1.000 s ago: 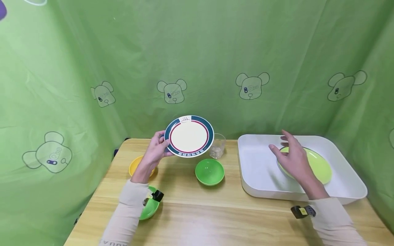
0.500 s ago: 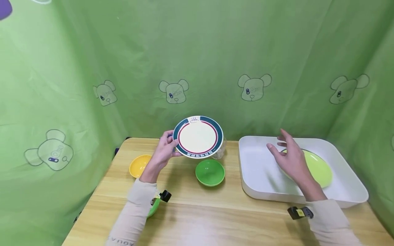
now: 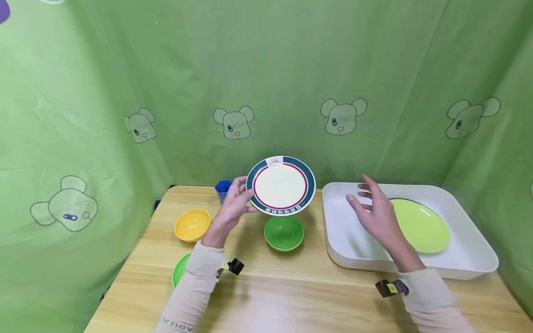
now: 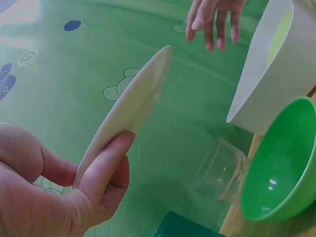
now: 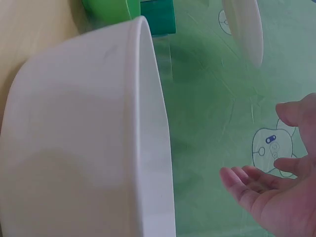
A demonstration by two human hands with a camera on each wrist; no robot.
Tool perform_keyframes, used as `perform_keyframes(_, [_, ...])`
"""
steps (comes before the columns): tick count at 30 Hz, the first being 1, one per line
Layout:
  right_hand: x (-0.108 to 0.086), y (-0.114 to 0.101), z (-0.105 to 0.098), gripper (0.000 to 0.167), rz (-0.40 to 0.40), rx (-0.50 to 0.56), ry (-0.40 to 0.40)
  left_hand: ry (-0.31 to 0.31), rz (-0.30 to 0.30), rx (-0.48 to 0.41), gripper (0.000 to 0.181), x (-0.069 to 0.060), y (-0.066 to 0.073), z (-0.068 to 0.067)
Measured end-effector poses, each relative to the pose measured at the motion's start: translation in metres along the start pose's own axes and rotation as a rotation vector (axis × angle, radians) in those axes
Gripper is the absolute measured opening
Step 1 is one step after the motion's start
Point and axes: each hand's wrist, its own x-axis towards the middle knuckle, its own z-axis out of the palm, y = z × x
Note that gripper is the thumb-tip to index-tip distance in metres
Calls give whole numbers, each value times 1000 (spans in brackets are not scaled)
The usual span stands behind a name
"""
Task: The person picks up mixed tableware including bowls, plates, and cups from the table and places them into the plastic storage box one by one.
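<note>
My left hand [image 3: 234,206] pinches the left edge of a round plate [image 3: 281,186], white with a teal rim and a red ring. It holds the plate up above the table, tilted so that its face shows in the head view. In the left wrist view the thumb and fingers clasp the plate [image 4: 126,108] edge-on. Over the white bin [image 3: 339,252] hovers my right hand [image 3: 376,213], fingers spread and holding nothing. A yellow-green plate [image 3: 422,226] lies inside that bin. Below the held plate stands a green bowl [image 3: 284,234].
Left on the wooden table [image 3: 291,300] are a yellow bowl [image 3: 192,225] and another green bowl [image 3: 180,269], partly behind my left sleeve. A blue cup [image 3: 223,187] stands at the back. A clear glass [image 4: 220,168] shows beside the green bowl in the left wrist view.
My left hand has carried the plate to the right, uncovering the blue cup and hiding the glass in the head view. My right hand has shifted left, toward the plate.
</note>
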Motion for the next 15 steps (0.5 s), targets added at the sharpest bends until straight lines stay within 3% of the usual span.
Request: perform_keyframes(15, [1, -12, 18, 70, 12, 39, -47, -66, 7, -10, 47, 0, -14, 21])
